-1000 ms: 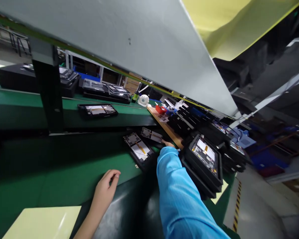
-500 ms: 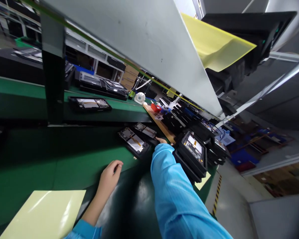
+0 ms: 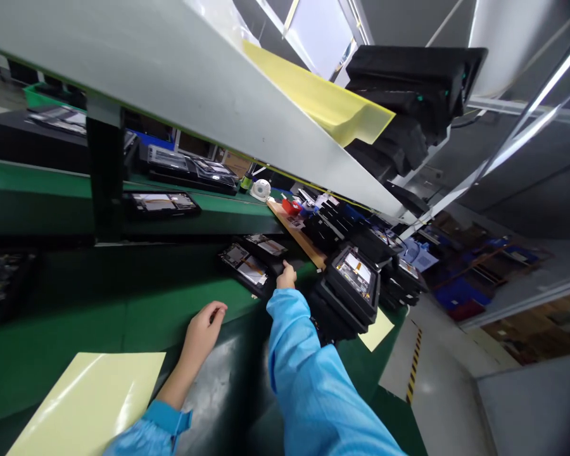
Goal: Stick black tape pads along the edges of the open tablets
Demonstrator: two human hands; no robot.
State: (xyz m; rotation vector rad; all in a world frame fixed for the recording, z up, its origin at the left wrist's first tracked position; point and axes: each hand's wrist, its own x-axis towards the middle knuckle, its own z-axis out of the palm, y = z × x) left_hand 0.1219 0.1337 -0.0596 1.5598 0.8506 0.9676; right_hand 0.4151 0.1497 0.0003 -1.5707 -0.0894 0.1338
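The right hand [image 3: 286, 277] has drawn back with fingers closed on the near tray [image 3: 247, 268], dragging it closer, while the left hand [image 3: 203, 329] rests loosely curled, empty, on the green belt [image 3: 123, 310].

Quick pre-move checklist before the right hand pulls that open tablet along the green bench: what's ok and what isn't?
1. Right hand on the near open tablet: touching its edge, ok.
2. Firm grip: cannot tell, fingers hidden.
3. Left hand off the tablet: ok, resting on the green bench.
4. Second open tablet apart: not ok, lies right beside it.
5. Yellow sheet out of the way: ok.
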